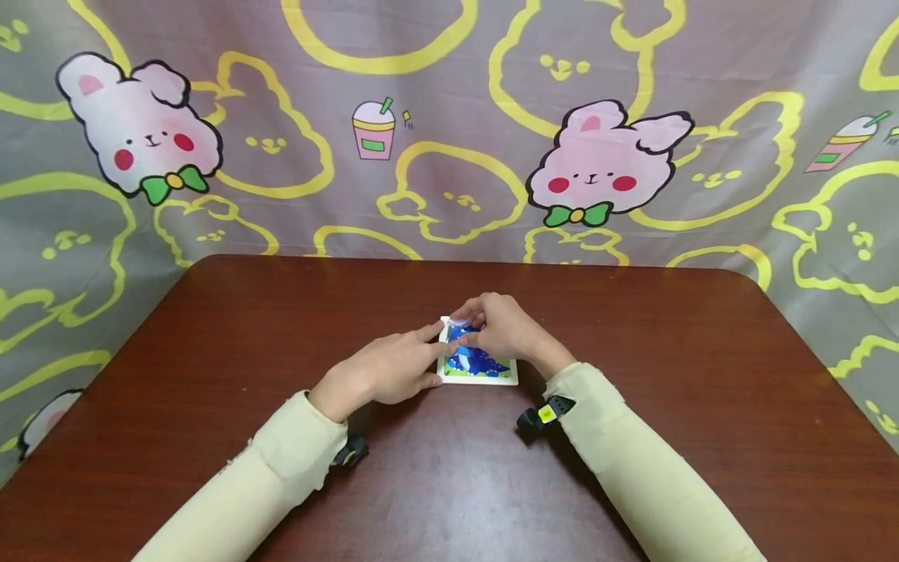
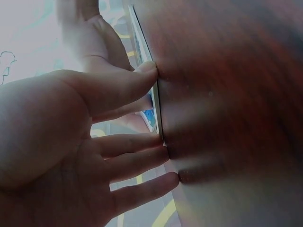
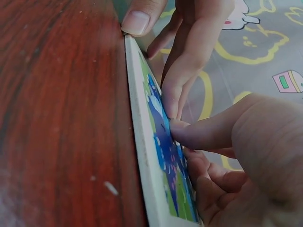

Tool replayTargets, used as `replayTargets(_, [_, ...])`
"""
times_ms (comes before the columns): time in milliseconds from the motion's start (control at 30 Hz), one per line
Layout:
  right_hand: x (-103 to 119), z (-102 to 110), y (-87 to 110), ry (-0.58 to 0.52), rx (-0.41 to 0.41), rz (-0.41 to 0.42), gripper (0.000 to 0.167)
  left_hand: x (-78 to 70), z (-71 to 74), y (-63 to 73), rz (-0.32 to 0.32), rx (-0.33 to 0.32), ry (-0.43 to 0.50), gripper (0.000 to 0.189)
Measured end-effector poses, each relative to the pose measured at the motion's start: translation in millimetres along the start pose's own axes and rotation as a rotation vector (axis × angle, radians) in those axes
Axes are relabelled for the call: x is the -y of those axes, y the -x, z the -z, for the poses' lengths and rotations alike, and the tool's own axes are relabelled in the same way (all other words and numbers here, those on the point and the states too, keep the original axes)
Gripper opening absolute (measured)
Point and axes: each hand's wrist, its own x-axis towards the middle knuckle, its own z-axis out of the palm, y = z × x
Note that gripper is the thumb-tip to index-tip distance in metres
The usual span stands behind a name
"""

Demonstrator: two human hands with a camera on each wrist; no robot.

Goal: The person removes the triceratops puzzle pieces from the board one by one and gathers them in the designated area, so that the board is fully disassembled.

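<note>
A small square picture puzzle (image 1: 479, 364) lies flat on the table, showing a blue dinosaur on green inside a white frame (image 1: 481, 382). My left hand (image 1: 389, 367) is at its left side. The left thumb touches the near left corner, one finger reaches onto the picture, and the others extend along the far left. My right hand (image 1: 507, 328) arches over the upper right part. In the right wrist view, the right thumb (image 3: 189, 135) touches the picture beside a left fingertip, with the other right fingers bent. Whether they pinch a puzzle piece is hidden.
The dark red-brown wooden table (image 1: 246, 437) has rounded far corners. Behind it hangs a grey curtain (image 1: 449, 211) with yellow outlines and rabbit faces. Black straps with small devices (image 1: 534, 420) sit at both wrists, under cream sleeves (image 1: 632, 453).
</note>
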Motion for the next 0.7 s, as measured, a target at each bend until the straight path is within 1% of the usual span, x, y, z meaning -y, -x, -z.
replayTargets(167, [-1.1,-0.9,-0.2,-0.008,-0.011,0.0,0.032,0.8,0.0,1.1,-0.005,-0.005,0.0,0.06])
replayTargets(467, [-1.2,1.8,-0.9,-0.004,-0.007,-0.019,0.032,0.7,-0.2,0.5,0.002,-0.001,-0.006,0.06])
replayTargets(700, [-2.1,0.3,-1.3,-0.013,-0.037,-0.028,0.031,0.7,-0.1,0.8,0.009,0.008,-0.004,0.06])
